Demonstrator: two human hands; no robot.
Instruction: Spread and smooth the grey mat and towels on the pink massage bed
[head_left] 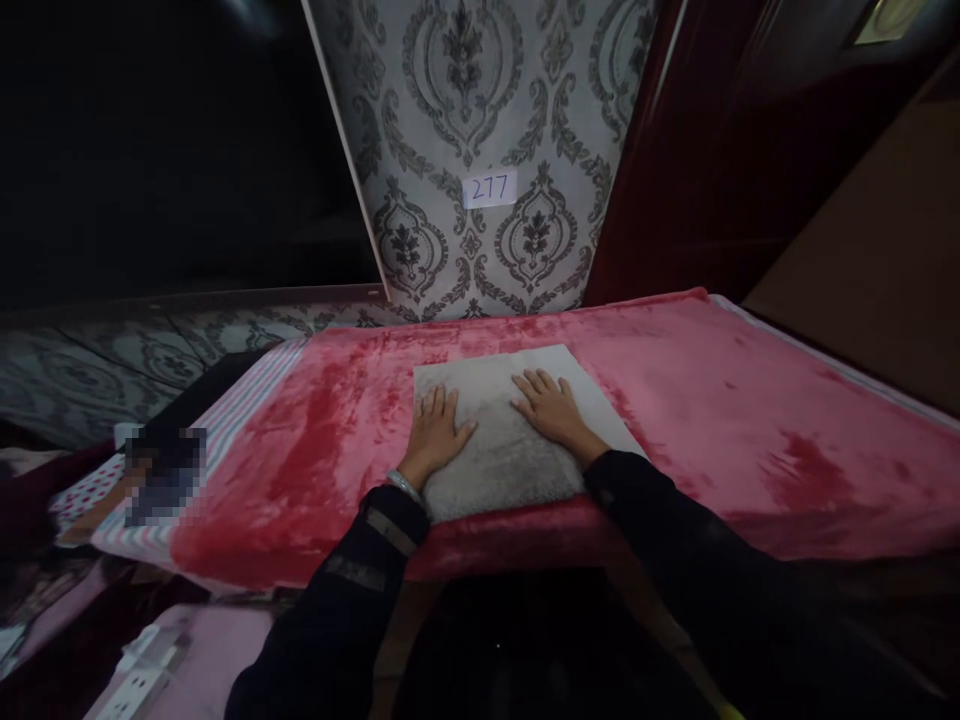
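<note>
A grey plush piece of fabric (491, 440) lies flat on a red and pink fleece blanket (750, 410) in the middle of the view. White backing or a white sheet (609, 418) shows along its right side. My left hand (436, 432) rests palm down on the fabric's left edge, fingers spread and pointing away from me. On the upper right part of the grey pile lies my right hand (553, 410), also flat with fingers apart. Neither hand grips anything. A bracelet (405, 486) circles my left wrist.
Behind the blanket stands a patterned wall (469, 90) with a paper label (490, 188) reading 277. A large dark screen (172, 150) is at left, a dark red glossy panel (697, 150) at right. A power strip (139, 690) lies at lower left.
</note>
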